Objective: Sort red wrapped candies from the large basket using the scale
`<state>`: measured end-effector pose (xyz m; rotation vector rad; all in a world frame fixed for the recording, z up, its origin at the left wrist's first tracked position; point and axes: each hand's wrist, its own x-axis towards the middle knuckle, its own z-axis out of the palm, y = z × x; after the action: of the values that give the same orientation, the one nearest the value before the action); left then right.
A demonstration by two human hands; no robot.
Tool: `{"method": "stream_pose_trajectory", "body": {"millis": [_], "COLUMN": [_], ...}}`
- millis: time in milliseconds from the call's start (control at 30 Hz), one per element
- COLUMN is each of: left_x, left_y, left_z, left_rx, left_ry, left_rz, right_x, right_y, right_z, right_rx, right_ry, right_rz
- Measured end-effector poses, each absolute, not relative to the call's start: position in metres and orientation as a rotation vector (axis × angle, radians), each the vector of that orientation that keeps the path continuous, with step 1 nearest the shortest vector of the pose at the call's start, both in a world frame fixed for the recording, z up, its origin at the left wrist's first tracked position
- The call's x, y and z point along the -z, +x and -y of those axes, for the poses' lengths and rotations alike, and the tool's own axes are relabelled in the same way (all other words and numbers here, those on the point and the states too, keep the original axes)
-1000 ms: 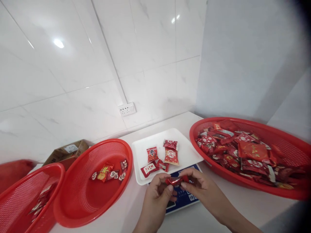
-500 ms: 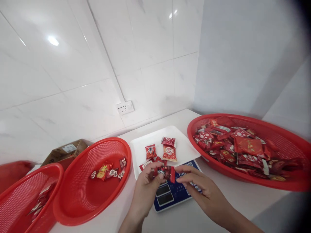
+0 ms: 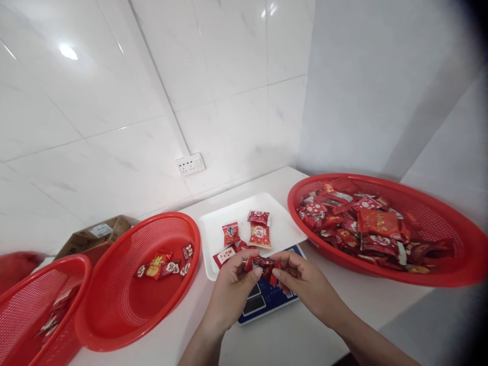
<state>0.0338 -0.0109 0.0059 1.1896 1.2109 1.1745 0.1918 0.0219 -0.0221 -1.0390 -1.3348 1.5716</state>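
Observation:
Between my two hands is a dark red wrapped candy (image 3: 263,264), held over the near part of a weighing scale (image 3: 272,307) with a blue panel. My left hand (image 3: 234,284) pinches its left end between thumb and fingers. The thumb and fingers of my right hand (image 3: 299,277) are closed on its right end. Beyond them, the scale's white tray (image 3: 213,223) carries several small red packets, among them a patterned red-and-gold packet (image 3: 260,235), a dark red packet (image 3: 258,217) and a packet with a black character (image 3: 230,234).
To the right stands a large red basket (image 3: 385,179) heaped with red packets. A red basket (image 3: 133,310) with several packets is on the left, beside another red basket (image 3: 82,290). Behind them is a cardboard box (image 3: 95,236). A socket (image 3: 190,164) is on the tiled wall.
My right hand has closed onto the candy's right end, where its fingers were loosely apart before. The camera view has shifted slightly, moving the scene a little left and up.

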Motion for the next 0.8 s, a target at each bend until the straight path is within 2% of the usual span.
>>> {"method": "stream_pose_trajectory", "body": {"millis": [233,433,800], "left_x": [-0.030,-0.024,0.003], "left_y": [0.012,0.002,0.021], "left_z": [-0.022,-0.067,-0.075], "left_rx": [-1.369,-0.974,-0.503], "left_ry": [1.572,2.036,2.330], "left_rz": [-1.597,-1.865,-1.667], "right_x": [0.021,0.022,0.033], "right_y": [0.201,0.211,0.233], "right_z": [-0.016,-0.010,-0.010], "right_rx": [-1.518,-1.437,-1.282], "right_ry": [-1.052,-1.077,-1.177], "right_rz": [1.365,1.488,1.674]}}
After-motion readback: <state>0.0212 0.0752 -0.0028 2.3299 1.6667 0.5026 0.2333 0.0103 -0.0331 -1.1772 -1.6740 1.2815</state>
